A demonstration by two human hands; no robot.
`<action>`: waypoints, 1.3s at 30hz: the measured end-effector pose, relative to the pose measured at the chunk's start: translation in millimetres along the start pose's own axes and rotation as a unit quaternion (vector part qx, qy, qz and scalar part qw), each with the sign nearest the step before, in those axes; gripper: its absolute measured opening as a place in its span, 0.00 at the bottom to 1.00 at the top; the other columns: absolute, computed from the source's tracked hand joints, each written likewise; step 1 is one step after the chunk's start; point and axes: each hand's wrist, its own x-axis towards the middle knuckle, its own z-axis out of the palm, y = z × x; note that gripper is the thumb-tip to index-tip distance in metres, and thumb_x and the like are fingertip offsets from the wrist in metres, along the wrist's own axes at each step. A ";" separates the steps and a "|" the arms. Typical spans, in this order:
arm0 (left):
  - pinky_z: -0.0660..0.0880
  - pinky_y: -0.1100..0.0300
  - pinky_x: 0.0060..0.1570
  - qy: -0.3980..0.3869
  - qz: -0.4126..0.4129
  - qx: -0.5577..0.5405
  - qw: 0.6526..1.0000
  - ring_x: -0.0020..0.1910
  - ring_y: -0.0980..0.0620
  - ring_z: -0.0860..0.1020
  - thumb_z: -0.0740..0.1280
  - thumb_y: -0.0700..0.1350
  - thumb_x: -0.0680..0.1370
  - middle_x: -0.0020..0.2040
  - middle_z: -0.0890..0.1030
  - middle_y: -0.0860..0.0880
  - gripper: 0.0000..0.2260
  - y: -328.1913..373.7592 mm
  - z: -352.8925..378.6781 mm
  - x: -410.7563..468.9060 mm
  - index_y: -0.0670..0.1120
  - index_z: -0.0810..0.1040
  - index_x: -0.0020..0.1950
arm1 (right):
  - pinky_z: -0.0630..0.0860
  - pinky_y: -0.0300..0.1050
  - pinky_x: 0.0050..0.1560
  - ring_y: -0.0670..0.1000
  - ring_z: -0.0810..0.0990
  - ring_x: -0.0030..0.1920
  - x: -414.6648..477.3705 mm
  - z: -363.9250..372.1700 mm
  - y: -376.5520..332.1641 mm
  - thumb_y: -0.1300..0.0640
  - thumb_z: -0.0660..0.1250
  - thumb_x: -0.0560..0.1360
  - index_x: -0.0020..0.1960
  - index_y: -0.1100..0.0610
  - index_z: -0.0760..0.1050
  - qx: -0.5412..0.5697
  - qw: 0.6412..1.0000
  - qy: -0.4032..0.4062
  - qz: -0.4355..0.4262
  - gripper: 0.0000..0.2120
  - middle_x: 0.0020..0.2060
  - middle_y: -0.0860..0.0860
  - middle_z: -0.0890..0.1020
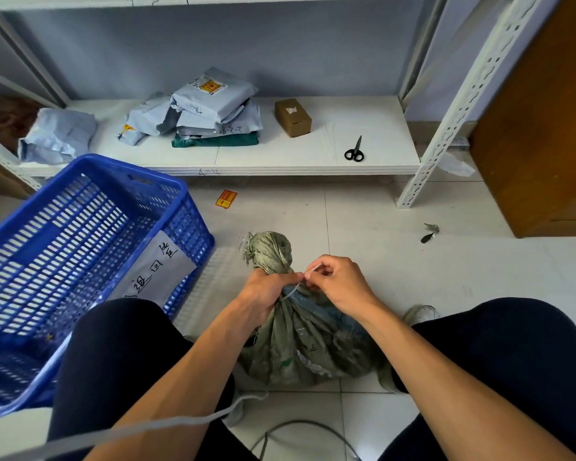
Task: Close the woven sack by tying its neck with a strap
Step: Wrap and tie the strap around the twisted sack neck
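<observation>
Sack: your woven sack (300, 341) stands on the floor (446, 261) between your knees, a drab green-grey weave, creased and soft, with its neck gathered into a frayed tuft on top.
Strap: a thin pale strap (293, 292), flat and plastic-looking, circles the neck just below the tuft; its free end runs up between your fingertips.
Left hand: your left hand (266, 294) is clamped around the gathered neck from the left, thumb and forefinger pinched at the strap.
Right hand: your right hand (341, 284) is closed on the strap's tail, fingers curled, touching the left at the pinch.
Handling: judge the sack as limp and fairly light, since the cloth slumps and folds. The weave looks slick, so the bunched neck may spread if you loosen your hold; grip it right under the strap. The strap looks stiff enough to hold its curve but narrow, so pinch it with fingertips.
Stage: the loop appears to be on, though whether it is pulled tight cannot be told.
Basket: a blue plastic basket (80, 261) with slotted walls leans by your left knee, a handwritten paper label on its side.
Shelf: on the white shelf (379, 134) beyond, grey mailer bags (213, 108) sit toward the left, a small cardboard box (292, 117) mid-shelf, and black scissors (354, 151) near the front edge at right.
</observation>
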 end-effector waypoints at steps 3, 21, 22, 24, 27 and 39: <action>0.82 0.40 0.50 0.011 0.003 0.011 1.000 0.46 0.40 0.86 0.84 0.46 0.59 0.48 0.87 0.40 0.32 -2.7 -1.0 5.3 0.36 0.79 0.59 | 0.82 0.47 0.51 0.46 0.84 0.43 -1.2 -0.6 -1.3 0.57 0.72 0.76 0.42 0.47 0.82 0.002 1.000 -0.002 0.009 0.06 0.37 0.45 0.86; 0.82 0.55 0.40 0.051 0.008 0.022 0.998 0.42 0.45 0.86 0.79 0.43 0.68 0.45 0.87 0.44 0.18 -5.7 -7.1 8.8 0.40 0.81 0.55 | 0.77 0.38 0.41 0.49 0.87 0.40 -1.7 -30.7 -9.7 0.61 0.69 0.78 0.47 0.56 0.82 0.121 0.991 0.040 0.050 0.03 0.38 0.52 0.87; 0.82 0.54 0.43 0.050 0.009 0.021 0.998 0.43 0.46 0.86 0.79 0.42 0.68 0.45 0.87 0.44 0.16 -6.1 -7.3 8.3 0.40 0.81 0.54 | 0.79 0.41 0.42 0.49 0.87 0.40 -2.6 -29.2 -9.6 0.61 0.69 0.78 0.47 0.56 0.81 0.132 0.989 0.043 0.053 0.03 0.38 0.53 0.87; 0.81 0.54 0.50 0.034 0.014 0.038 0.999 0.47 0.48 0.85 0.79 0.42 0.69 0.45 0.88 0.47 0.13 -8.0 -7.9 7.9 0.42 0.84 0.52 | 0.81 0.46 0.44 0.51 0.87 0.40 -3.4 -28.1 -9.0 0.61 0.68 0.79 0.47 0.57 0.81 0.154 0.985 0.050 0.055 0.04 0.38 0.54 0.86; 0.79 0.57 0.51 0.006 0.034 0.084 0.996 0.49 0.50 0.85 0.78 0.43 0.70 0.45 0.88 0.50 0.09 -9.8 -7.5 5.0 0.45 0.87 0.49 | 0.81 0.48 0.45 0.54 0.87 0.41 -3.8 -28.9 -9.4 0.61 0.67 0.79 0.48 0.59 0.81 0.182 0.980 0.052 0.060 0.04 0.39 0.55 0.86; 0.82 0.51 0.41 0.060 0.117 0.168 0.977 0.37 0.43 0.83 0.77 0.43 0.68 0.39 0.86 0.41 0.12 -14.3 0.7 -0.2 0.35 0.84 0.44 | 0.82 0.49 0.44 0.55 0.87 0.39 -11.2 0.4 0.1 0.62 0.68 0.77 0.48 0.57 0.83 0.125 0.986 -0.026 0.106 0.05 0.42 0.53 0.88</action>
